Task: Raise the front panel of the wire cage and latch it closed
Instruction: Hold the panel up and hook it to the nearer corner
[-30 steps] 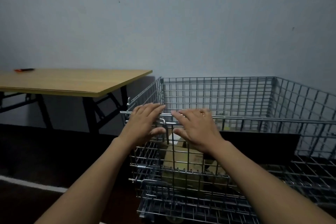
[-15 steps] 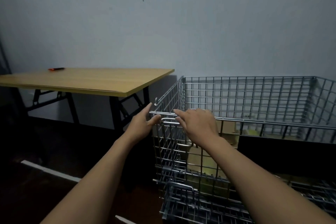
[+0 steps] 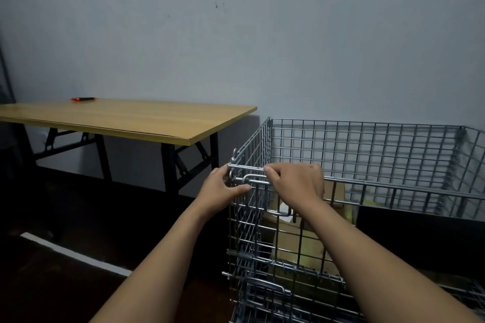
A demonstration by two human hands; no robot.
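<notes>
Nearest the camera, two bare forearms reach forward from the bottom edge toward the wire cage (image 3: 367, 155), a grey steel-mesh box standing on the dark floor at the right of the view, beside the pale wall. Its front panel (image 3: 252, 231) stands upright at the near left corner, a grid of thin bars with a heavier top rail; a folded mesh section lies low at the cage's foot. Through the wires show cardboard boxes (image 3: 296, 241) and a black slab-like shape further right. The left hand (image 3: 223, 191) sits at the corner, thumb pressed along a horizontal bar and fingers (image 3: 217, 173) curled round the upright edge where a hooked latch (image 3: 233, 162) rises above the rail. The right hand (image 3: 296, 183) lies just beside it, palm down over the top rail, its fingers bent and pinching the looped wire handle (image 3: 256, 179) that runs toward the latch. Both hands are closed on metal, nearly touching each other. Beyond, to the left, a wooden surface (image 3: 136, 118) on black folding legs carries a small orange and black object (image 3: 82, 99) near its far edge
</notes>
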